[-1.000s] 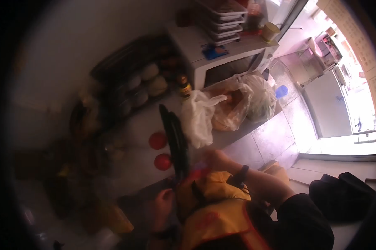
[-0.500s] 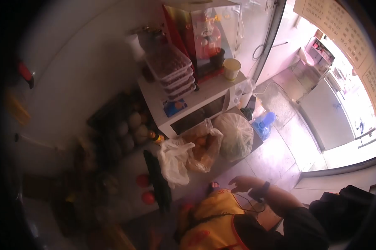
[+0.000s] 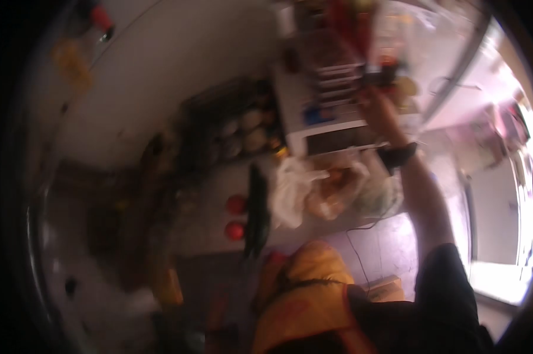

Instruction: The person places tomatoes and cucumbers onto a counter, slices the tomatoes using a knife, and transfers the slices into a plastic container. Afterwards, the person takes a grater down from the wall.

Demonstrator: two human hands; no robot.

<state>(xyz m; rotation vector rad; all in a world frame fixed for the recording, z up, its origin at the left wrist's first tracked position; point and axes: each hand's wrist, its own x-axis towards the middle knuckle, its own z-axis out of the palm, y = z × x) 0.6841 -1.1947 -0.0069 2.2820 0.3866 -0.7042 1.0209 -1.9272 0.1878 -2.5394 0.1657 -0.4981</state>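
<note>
My right hand (image 3: 379, 112), with a dark band on its wrist, is stretched out over the white box with a dark front panel (image 3: 294, 139). It is beside the stacked clear plastic containers (image 3: 332, 88); the blur hides whether it touches them. Its fingers are smeared by motion, so a grip cannot be made out. A small dark thing (image 3: 369, 75) shows near the fingertips, too blurred to name. Nearby on the box's top lie a blue packet (image 3: 319, 115) and a pale yellow cup (image 3: 407, 88). I do not see my left hand.
On the counter are a white plastic bag (image 3: 291, 192), a bag with brownish contents (image 3: 334, 192), another filled bag (image 3: 377, 197), dark green cucumbers (image 3: 257, 212) and two tomatoes (image 3: 235, 230). A dark crate of roundish items (image 3: 237, 130) stands behind. A cardboard box (image 3: 387, 289) sits low down.
My right hand has gone from low beside my apron up and forward to the containers on the white box. The view has swung, so the counter things appear further right.
</note>
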